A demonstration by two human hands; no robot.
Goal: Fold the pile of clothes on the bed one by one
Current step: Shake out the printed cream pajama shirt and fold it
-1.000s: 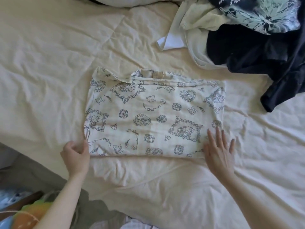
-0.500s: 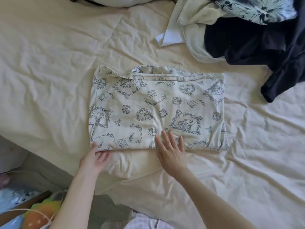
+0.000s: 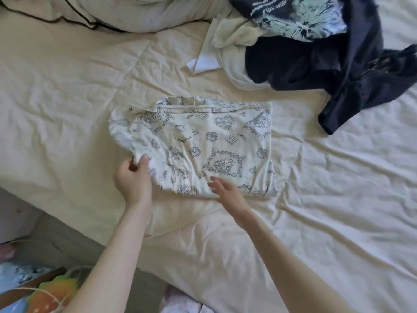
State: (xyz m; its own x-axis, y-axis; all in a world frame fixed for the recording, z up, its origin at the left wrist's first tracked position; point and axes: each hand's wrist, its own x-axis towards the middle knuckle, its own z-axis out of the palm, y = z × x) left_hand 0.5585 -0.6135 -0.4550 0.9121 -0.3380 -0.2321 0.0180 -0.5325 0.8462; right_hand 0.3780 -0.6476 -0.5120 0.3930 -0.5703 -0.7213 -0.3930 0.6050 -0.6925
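A cream shirt with a blue cartoon print lies partly folded in the middle of the bed. My left hand pinches the shirt's near left edge and has it lifted and curled toward the right. My right hand hovers with straight fingers over the shirt's near edge, blurred by motion. The pile of clothes sits at the back right: a dark navy garment with a pale tie-dye print, and a pale yellow-white garment under it.
The cream bedsheet is wrinkled all around the shirt. A pillow with dark piping lies at the back. The bed's near left edge drops to the floor, where a colourful object lies.
My left hand has gripped the shirt's left edge and lifted it rightward. My right hand has slid left along the near edge and risen off the cloth. The view has tilted up.
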